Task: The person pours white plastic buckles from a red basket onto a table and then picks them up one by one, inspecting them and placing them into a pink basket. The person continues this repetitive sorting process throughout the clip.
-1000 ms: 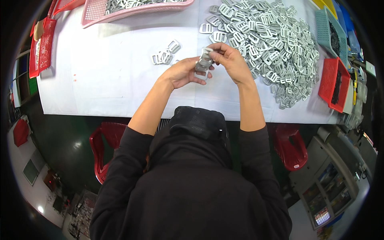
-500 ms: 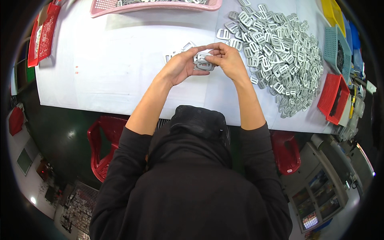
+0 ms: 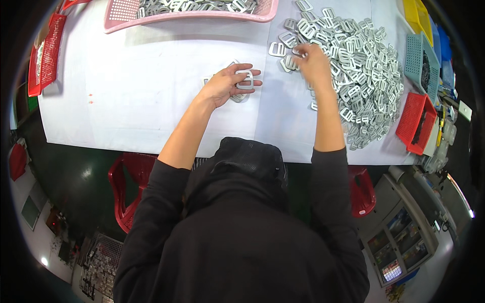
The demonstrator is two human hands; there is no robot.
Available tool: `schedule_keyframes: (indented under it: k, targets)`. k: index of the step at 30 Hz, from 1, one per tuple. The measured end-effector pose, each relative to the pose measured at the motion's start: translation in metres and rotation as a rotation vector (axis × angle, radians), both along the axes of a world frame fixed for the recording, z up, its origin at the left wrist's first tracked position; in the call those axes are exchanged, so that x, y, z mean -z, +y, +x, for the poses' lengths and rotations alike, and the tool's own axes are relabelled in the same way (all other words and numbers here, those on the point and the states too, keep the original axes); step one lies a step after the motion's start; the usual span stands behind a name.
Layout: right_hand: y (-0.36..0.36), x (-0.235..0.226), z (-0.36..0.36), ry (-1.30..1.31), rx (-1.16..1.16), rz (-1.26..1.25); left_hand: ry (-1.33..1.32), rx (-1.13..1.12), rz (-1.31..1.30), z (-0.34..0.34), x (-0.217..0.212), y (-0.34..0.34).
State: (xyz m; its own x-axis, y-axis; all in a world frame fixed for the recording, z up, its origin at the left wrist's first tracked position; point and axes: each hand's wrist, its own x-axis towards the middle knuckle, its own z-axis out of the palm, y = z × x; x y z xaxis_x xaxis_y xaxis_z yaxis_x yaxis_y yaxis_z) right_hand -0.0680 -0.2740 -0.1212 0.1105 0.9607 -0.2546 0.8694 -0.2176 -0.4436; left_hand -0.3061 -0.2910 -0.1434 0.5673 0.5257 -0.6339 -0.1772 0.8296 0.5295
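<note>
Over the white table (image 3: 146,113), by a pile of buckles (image 3: 364,76), your right hand (image 3: 314,64) is apart from your left hand (image 3: 218,91), which holds one silver buckle (image 3: 251,80).
The table's covering is smooth with faint creases; the pile is a loose jumble of metallic, round-cornered frames with crossbars. Beyond your left hand, a pink plastic basket (image 3: 197,19) with a meshed end contains more. From your dark sleeves (image 3: 329,171), the right forearm reaches almost straight forward, the left slants inward. Your right fingers bend over the pile's left edge, too blurred to tell whether they grip anything. Your left fingers spread rightward, the slotted buckle against them; others show partly behind that hand.
</note>
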Motion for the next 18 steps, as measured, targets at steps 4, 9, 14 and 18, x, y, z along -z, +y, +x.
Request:
schedule_keyframes:
  k: [4, 9, 14, 18]
  targets:
    - [-0.031, 0.025, -0.002, -0.107, -0.088, 0.084, 0.016, 0.034, 0.031, 0.005, 0.008, -0.003]
    - [-0.031, 0.026, 0.001, -0.182, -0.141, 0.097, 0.04, -0.058, 0.028, 0.023, 0.008, -0.012]
    - [-0.033, 0.025, 0.011, -0.04, -0.013, -0.002, 0.044, -0.168, 0.053, 0.052, 0.01, -0.024]
    - [-0.046, 0.037, 0.015, 0.406, 0.138, -0.13, 0.014, -0.262, -0.001, 0.07, 0.014, -0.031]
